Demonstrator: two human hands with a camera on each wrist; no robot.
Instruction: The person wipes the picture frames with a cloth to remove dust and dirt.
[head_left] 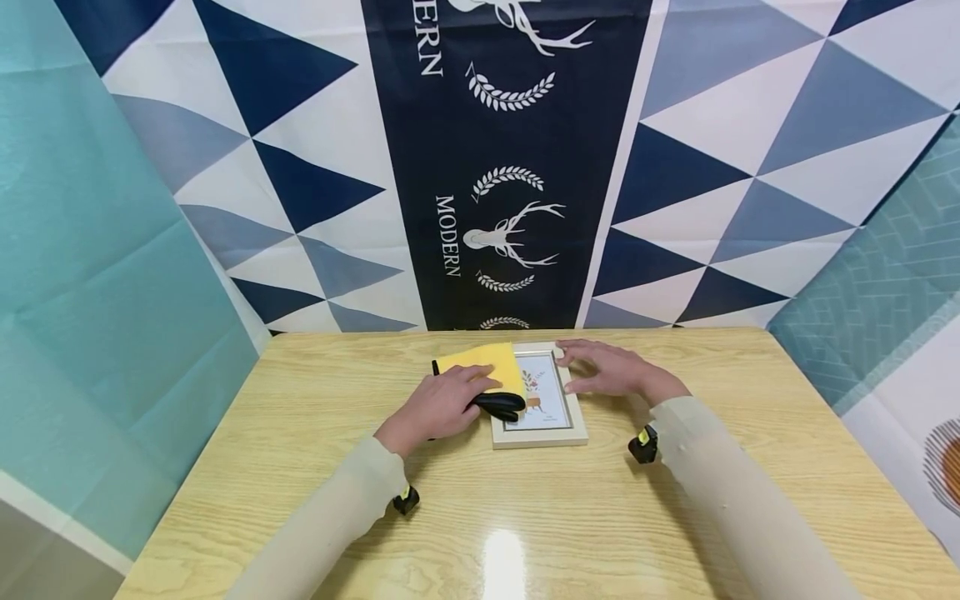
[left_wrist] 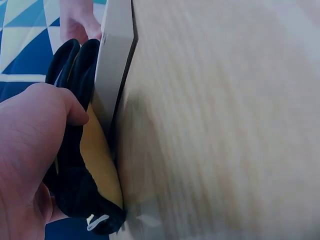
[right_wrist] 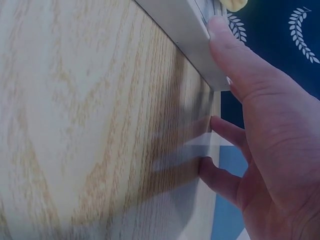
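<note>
A yellow and black glove (head_left: 480, 369) lies over the left part of a pale picture frame (head_left: 538, 442) with a drawing of flowers in a pot. My left hand (head_left: 446, 400) grips the glove, fingers over its yellow side; in the left wrist view the thumb presses its black part (left_wrist: 75, 135). The hand covers some of the glove, and the glove hides the frame's left part. At the frame's far right corner, my right hand (head_left: 611, 369) holds the edge between thumb and index finger. In the right wrist view its other fingertips (right_wrist: 207, 165) reach down to the tabletop.
The wooden table (head_left: 480, 508) carries the frame flat near its back edge. Behind it hangs a patterned cloth (head_left: 510, 167) with triangles and deer heads. Teal sheeting (head_left: 112, 292) hangs at the left side. A black wrist camera (head_left: 643, 446) sits under the right sleeve.
</note>
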